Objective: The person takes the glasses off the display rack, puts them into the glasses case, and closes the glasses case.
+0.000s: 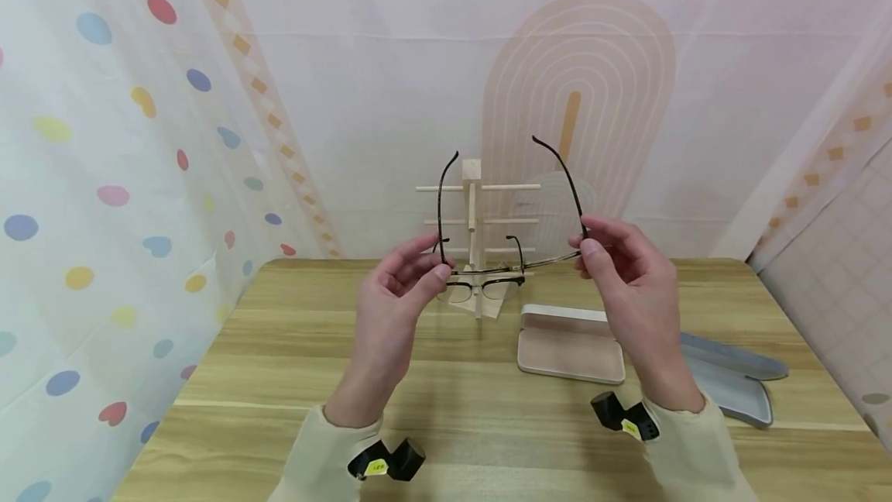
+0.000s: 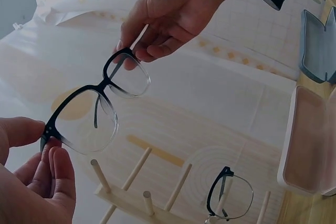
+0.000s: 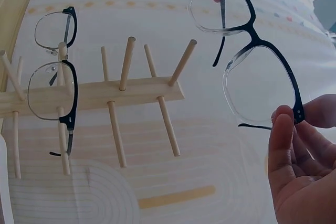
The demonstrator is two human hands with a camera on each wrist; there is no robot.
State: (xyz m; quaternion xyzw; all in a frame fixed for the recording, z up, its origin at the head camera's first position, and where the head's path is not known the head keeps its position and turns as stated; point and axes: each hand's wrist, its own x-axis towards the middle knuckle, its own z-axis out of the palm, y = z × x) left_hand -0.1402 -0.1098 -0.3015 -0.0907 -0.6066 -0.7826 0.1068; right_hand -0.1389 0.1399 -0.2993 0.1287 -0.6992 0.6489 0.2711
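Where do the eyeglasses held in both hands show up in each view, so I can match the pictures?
Head: held eyeglasses near the centre, between the left hand and right hand.
Left wrist: held eyeglasses left of centre, slanting up to the right.
Right wrist: held eyeglasses at upper right, slanting down to the right.
Shared landmark: wooden peg stand, at centre, bottom and left of centre respectively.

A pair of eyeglasses (image 2: 104, 83) is being held aloft at both hinge corners, slightly tilted. The clear lenses (image 2: 94, 121) are being framed by black along the brow and by transparent rim below. Both slim, dark temples (image 1: 440, 211) are being held unfolded.
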